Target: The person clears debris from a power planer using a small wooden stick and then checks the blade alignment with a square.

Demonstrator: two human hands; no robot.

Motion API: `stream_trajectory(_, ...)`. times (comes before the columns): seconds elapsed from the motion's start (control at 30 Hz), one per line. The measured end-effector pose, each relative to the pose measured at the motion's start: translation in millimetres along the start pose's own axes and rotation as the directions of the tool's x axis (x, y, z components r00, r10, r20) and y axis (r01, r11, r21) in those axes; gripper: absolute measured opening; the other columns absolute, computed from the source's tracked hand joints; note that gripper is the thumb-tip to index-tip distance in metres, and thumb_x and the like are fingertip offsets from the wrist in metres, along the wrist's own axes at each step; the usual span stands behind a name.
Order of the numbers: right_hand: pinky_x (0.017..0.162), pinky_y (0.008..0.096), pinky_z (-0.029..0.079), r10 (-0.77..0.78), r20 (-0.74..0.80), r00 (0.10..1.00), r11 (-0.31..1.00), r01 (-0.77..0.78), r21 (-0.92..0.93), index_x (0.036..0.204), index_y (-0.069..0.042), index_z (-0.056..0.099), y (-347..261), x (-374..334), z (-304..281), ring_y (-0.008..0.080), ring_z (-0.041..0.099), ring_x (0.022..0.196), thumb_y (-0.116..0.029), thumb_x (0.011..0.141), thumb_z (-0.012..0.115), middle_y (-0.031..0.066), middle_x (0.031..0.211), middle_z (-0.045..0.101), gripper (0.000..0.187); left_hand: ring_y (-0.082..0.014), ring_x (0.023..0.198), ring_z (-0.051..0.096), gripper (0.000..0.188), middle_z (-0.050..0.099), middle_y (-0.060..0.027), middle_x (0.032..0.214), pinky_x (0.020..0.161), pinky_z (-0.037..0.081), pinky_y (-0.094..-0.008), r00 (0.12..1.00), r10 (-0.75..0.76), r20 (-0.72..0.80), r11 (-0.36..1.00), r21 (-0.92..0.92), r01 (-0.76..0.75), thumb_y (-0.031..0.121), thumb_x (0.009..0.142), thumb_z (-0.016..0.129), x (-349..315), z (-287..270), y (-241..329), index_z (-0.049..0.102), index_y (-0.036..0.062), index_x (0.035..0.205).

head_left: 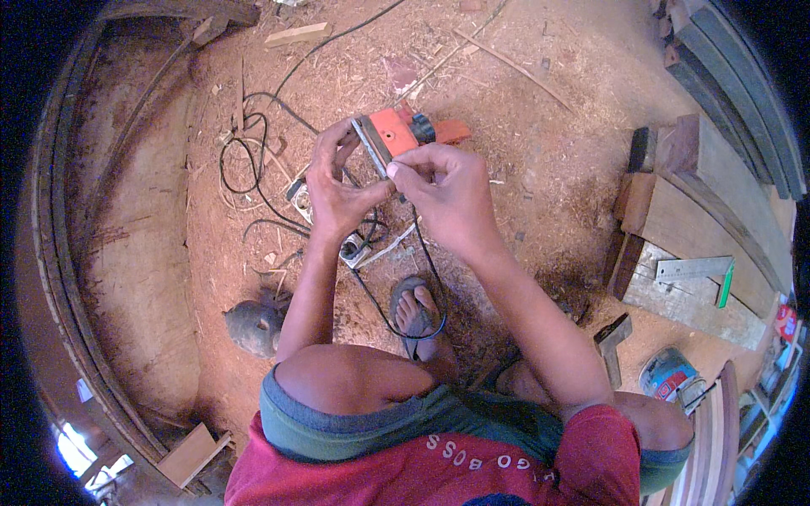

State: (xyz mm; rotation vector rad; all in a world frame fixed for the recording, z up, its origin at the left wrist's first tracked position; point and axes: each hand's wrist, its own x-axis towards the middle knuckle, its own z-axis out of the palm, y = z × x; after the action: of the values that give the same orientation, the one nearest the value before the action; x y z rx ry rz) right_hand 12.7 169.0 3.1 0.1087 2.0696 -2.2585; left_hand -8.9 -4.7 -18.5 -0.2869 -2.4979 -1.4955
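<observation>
An orange power tool (391, 133), which looks like an electric planer, is tilted between my hands with its flat base toward the left. A black ribbed knob (423, 128) sticks out on its far side. My left hand (336, 187) is curved round the base, fingers on the far end and thumb reaching to the near end. The thumb and fingers of my right hand (453, 190) pinch at the near corner of the base; whether a small part is between them is hidden. A black cord (426, 253) hangs below the tool and loops by my foot.
Tangled cords and a white power strip (354, 250) lie on the shaving-covered ground. At right are stacked timbers (709, 223) with a green-handled try square (696, 270), a hammer (613, 341) and a tin can (666, 374). A curved wooden frame (67, 278) stands at left.
</observation>
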Motion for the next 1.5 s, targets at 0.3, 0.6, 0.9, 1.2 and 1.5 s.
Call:
stream_trajectory(0.3, 0.072, 0.0354, 0.056, -0.018, -0.042, 0.999, 1.000, 0.017, -0.022, 0.097, 0.002, 0.069, 6, -1, 4, 0.0245, 0.072, 0.078, -0.009, 0.084, 0.072, 0.0148, 0.085, 0.072, 0.017, -0.0259, 0.126, 0.055, 0.085, 0.051, -0.0130, 0.133, 0.109, 0.048, -0.0435, 1.000, 0.001, 0.000, 1.000, 0.006, -0.001, 0.002, 0.060, 0.089, 0, 2, 0, 0.050, 0.0014, 0.136)
stream_trajectory(0.6, 0.084, 0.0389, 0.058, -0.562, 0.399, 0.724, 0.569, 0.689, -0.450, 0.104, -0.001, 0.070, -9, 16, -31, 0.0302, 0.070, 0.096, -0.010, 0.083, 0.071, 0.0125, 0.113, 0.068, 0.023, -0.0262, 0.126, 0.055, 0.085, 0.051, -0.0136, 0.133, 0.109, 0.048, -0.0440, 0.999, 0.019, 0.040, 0.999, -0.038, -0.017, 0.004, 0.060, 0.089, -1, -1, -3, 0.051, 0.0017, 0.135)
stream_trajectory(0.9, 0.076, 0.0376, 0.058, -0.619, 0.550, 0.561, 0.288, 0.814, -0.505, 0.102, -0.004, 0.070, 2, 23, -33, 0.0258, 0.070, 0.090, -0.016, 0.080, 0.071, 0.0086, 0.111, 0.069, 0.025, -0.0276, 0.123, 0.058, 0.083, 0.056, -0.0150, 0.130, 0.105, 0.051, -0.0420, 1.000, 0.021, 0.013, 1.000, 0.012, -0.022, 0.007, 0.057, 0.089, 1, -2, -2, 0.055, 0.0022, 0.132)
stream_trajectory(1.2, 0.074, 0.0371, 0.058, -0.588, 0.514, 0.625, 0.379, 0.774, -0.508, 0.106, -0.006, 0.069, -1, 23, -30, 0.0260, 0.070, 0.089, -0.017, 0.081, 0.071, 0.0085, 0.110, 0.067, 0.028, -0.0279, 0.121, 0.059, 0.081, 0.057, -0.0154, 0.128, 0.104, 0.052, -0.0411, 0.999, 0.043, 0.004, 0.999, 0.021, -0.043, 0.007, 0.057, 0.088, 1, -1, -5, 0.056, 0.0023, 0.131)
stream_trajectory(1.5, 0.081, 0.0389, 0.058, -0.429, 0.597, 0.678, 0.448, 0.733, -0.512, 0.115, -0.009, 0.067, -30, 41, -32, 0.0297, 0.069, 0.097, -0.014, 0.080, 0.072, 0.0089, 0.115, 0.068, 0.036, -0.0262, 0.121, 0.059, 0.087, 0.056, -0.0144, 0.130, 0.105, 0.051, -0.0433, 1.000, -0.016, -0.007, 0.999, -0.035, 0.016, 0.009, 0.056, 0.089, 0, 2, -12, 0.051, 0.0021, 0.134)
